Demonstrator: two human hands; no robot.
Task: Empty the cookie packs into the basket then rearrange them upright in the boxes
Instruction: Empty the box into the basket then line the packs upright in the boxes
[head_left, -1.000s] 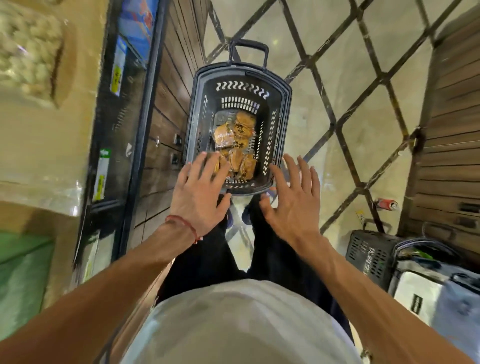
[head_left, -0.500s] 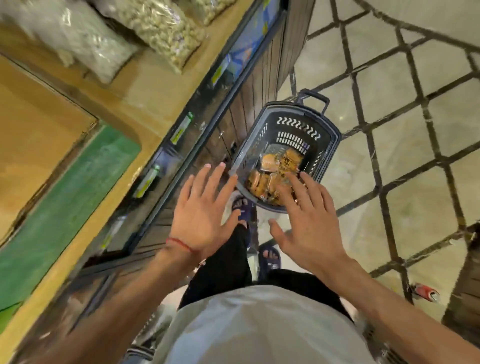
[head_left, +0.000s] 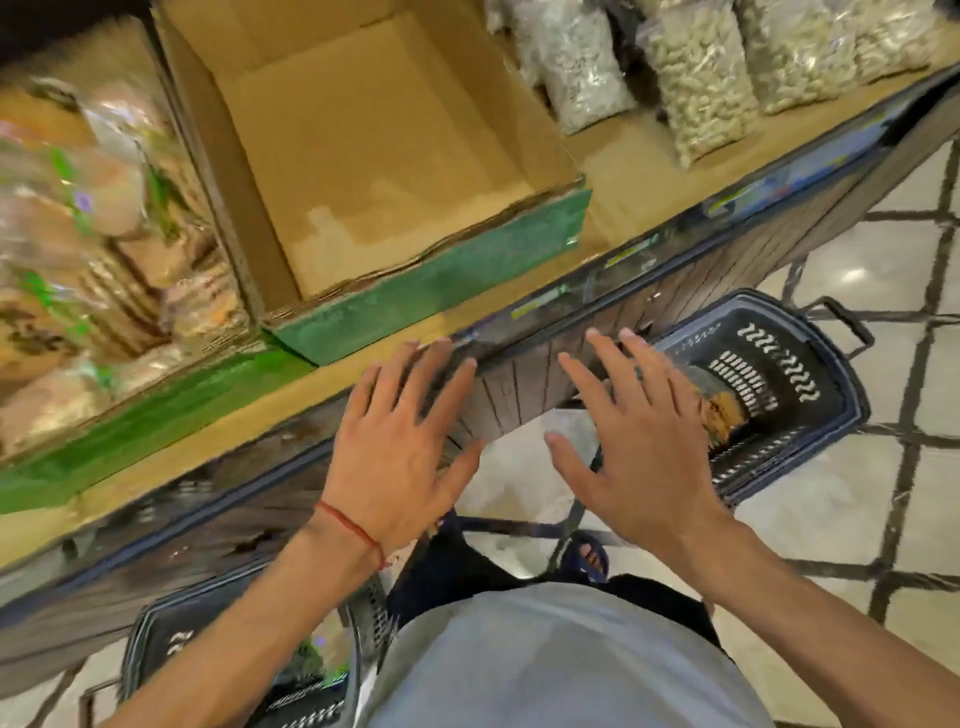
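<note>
Head view: left grip (head_left: 400, 447) and right grip (head_left: 639, 457) splayed, holding nothing, before open carton (head_left: 363, 130); basket (head_left: 831, 374) alongside.

Free room inside open box (head_left: 374, 171)

Basket (head_left: 836, 379) — cookie packs (head_left: 724, 410) inside; box (head_left: 363, 145) open

cardboard box (head_left: 363, 130), 11 o'clock: brown, green-fronted | basket (head_left: 826, 364), 3 o'clock: black, marked with white chevrons | floor (head_left: 841, 499): pale, crossed by dark lattice
</note>
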